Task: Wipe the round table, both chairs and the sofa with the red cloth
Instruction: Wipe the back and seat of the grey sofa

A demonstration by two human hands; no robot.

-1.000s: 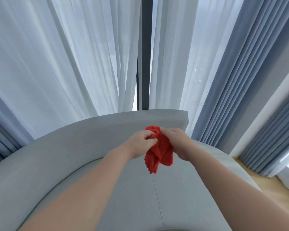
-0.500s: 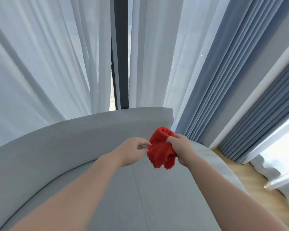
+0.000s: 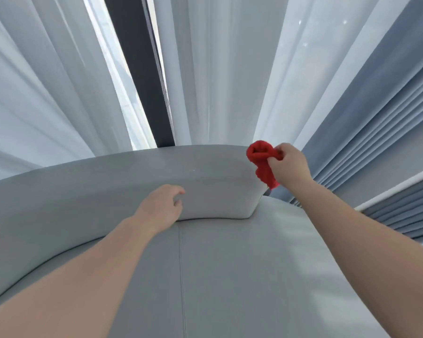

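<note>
A grey sofa (image 3: 217, 264) with a curved backrest (image 3: 83, 191) fills the lower half of the view. My right hand (image 3: 289, 165) grips the bunched red cloth (image 3: 261, 159) at the right end of the backrest's top edge, with a tail of cloth hanging down. My left hand (image 3: 160, 207) is held in front of the backrest near the seat seam, fingers loosely curled and holding nothing. The round table and chairs are out of sight.
White sheer curtains (image 3: 217, 69) hang right behind the sofa, split by a dark window post (image 3: 142, 76). Blue-grey drapes (image 3: 376, 106) hang at the right, close to the sofa's end.
My left hand has let go of the cloth and dropped toward the backrest's front. My right hand has carried the cloth up and right to the backrest's end. The view came closer to the sofa.
</note>
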